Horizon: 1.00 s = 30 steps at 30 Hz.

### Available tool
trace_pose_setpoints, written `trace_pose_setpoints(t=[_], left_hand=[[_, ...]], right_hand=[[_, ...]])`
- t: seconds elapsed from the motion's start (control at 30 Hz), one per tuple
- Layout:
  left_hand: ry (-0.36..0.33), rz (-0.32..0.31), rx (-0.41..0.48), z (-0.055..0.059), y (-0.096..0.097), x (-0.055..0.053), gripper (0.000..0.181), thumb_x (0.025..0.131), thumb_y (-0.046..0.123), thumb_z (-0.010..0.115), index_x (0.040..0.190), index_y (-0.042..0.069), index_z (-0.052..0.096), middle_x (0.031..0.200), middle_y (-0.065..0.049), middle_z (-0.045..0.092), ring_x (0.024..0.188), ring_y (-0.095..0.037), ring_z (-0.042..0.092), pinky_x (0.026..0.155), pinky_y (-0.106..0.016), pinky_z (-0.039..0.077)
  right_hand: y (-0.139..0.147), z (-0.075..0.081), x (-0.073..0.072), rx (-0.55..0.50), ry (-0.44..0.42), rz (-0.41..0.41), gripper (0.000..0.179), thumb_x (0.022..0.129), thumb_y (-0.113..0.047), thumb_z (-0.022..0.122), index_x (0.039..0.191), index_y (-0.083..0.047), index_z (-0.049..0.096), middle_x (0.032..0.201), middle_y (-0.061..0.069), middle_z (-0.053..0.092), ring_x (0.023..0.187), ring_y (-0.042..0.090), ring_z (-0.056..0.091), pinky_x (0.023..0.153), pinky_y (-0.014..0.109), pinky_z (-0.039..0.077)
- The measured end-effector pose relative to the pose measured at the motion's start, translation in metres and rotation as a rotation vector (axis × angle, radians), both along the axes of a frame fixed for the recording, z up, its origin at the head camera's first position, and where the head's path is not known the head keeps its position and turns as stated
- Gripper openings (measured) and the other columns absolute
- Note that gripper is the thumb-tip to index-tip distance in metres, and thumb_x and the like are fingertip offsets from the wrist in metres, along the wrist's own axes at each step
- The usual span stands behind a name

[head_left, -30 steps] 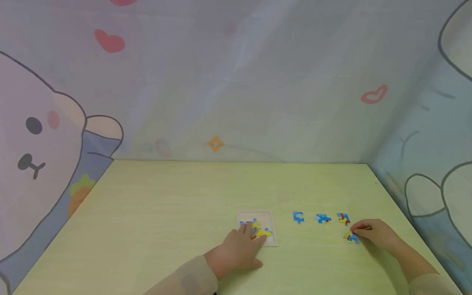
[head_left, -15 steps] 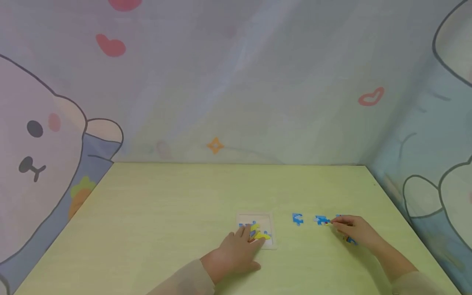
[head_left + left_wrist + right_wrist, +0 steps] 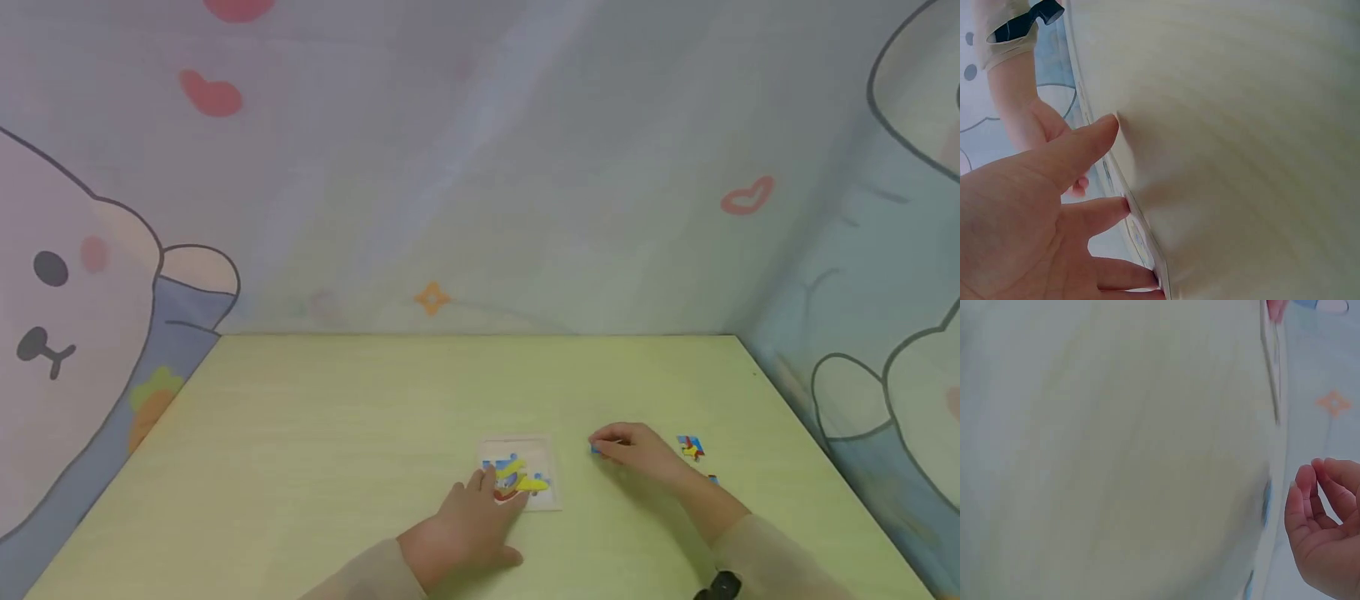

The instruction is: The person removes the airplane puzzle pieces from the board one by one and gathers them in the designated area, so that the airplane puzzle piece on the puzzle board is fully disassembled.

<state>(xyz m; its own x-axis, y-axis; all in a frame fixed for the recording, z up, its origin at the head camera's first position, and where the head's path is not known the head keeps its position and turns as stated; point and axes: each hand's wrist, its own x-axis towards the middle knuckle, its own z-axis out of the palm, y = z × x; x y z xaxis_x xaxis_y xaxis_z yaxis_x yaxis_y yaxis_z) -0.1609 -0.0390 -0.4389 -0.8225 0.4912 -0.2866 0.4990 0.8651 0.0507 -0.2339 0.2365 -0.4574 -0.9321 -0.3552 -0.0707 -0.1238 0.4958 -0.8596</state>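
A square jigsaw frame (image 3: 555,475) lies on the table with yellow, blue and red pieces fitted in its middle. My left hand (image 3: 465,529) rests its fingertips on the near left of the frame, fingers spread and extended; in the left wrist view the thumb (image 3: 1094,137) stands apart from the frame's edge. My right hand (image 3: 637,450) is right of the frame, fingertips at a blue jigsaw piece (image 3: 595,449) that they mostly cover. In the right wrist view, thumb and fingers come together in a pinching shape with no piece visible between them; whether they grip one is unclear.
Farther right lie a blue, red and yellow jigsaw piece (image 3: 691,447) and another piece (image 3: 713,479), largely behind the right forearm. A patterned cloth backdrop (image 3: 480,167) encloses the table (image 3: 337,417) at the back and sides.
My right hand has swept left over the row of loose pieces, from the rightmost ones to the leftmost blue piece. My left hand has slid slightly nearer, uncovering more of the fitted pieces.
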Motion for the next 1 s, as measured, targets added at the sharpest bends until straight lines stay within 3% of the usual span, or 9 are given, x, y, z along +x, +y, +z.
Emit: trace_pose_setpoints(t=[0.2,0.4,0.6,1.0], left_hand=[[-0.001,-0.013,-0.013,0.001,0.0,-0.002,0.07,0.078,0.059,0.063,0.14,0.033,0.043,0.143,-0.022,0.033,0.13,-0.035,0.034,0.096,-0.048,0.037],[0.039,-0.044,-0.036,0.001,-0.001,-0.001,0.07,0.078,0.06,0.063,0.139,0.032,0.044,0.142,-0.023,0.034,0.128,-0.035,0.036,0.091,-0.045,0.042],[0.036,-0.044,-0.034,0.003,0.001,-0.001,0.07,0.078,0.06,0.063,0.139,0.032,0.043,0.142,-0.024,0.034,0.128,-0.035,0.036,0.091,-0.045,0.042],[0.039,-0.073,-0.055,0.003,-0.001,-0.002,0.066,0.079,0.059,0.061,0.139,0.037,0.042,0.141,-0.024,0.035,0.128,-0.035,0.036,0.086,-0.042,0.045]], right_hand=[[-0.056,0.002,-0.007,0.025,0.023,0.071,0.026,0.092,-0.019,0.059,0.107,0.001,0.065,0.101,0.01,0.064,0.087,0.02,0.058,0.076,0.034,0.05],[-0.087,-0.001,-0.009,0.123,0.048,0.127,0.022,0.092,-0.016,0.059,0.108,-0.002,0.067,0.107,0.008,0.065,0.098,0.023,0.058,0.087,0.04,0.046],[-0.096,-0.004,-0.008,0.203,0.007,0.114,0.023,0.09,-0.013,0.06,0.111,-0.005,0.068,0.111,0.008,0.064,0.103,0.025,0.057,0.089,0.043,0.044],[-0.096,-0.007,-0.009,0.209,0.016,0.132,0.021,0.089,-0.01,0.061,0.108,-0.007,0.069,0.105,0.004,0.063,0.097,0.021,0.056,0.086,0.04,0.045]])
